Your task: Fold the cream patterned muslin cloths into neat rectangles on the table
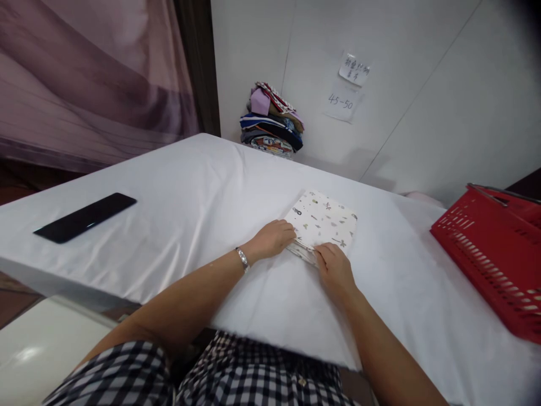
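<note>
A white cloth [323, 220] with small printed figures and leaves lies folded into a thick square on the white-covered table [169, 242]. At its near left corner, my left hand [274, 238] has its fingers closed on the edge of the layers. My right hand [335, 269] pinches the near edge further right, thumb and fingertips together at the fold. Between the two hands the stacked layers of the cloth show slightly parted. A silver bracelet sits on my left wrist.
A black flat phone-like slab [87, 217] lies on the table at the left. On the right stands a red plastic basket [486, 248] with a metal handle. A pile of folded fabrics [273, 121] rests against the wall, where paper notes [354, 69] hang.
</note>
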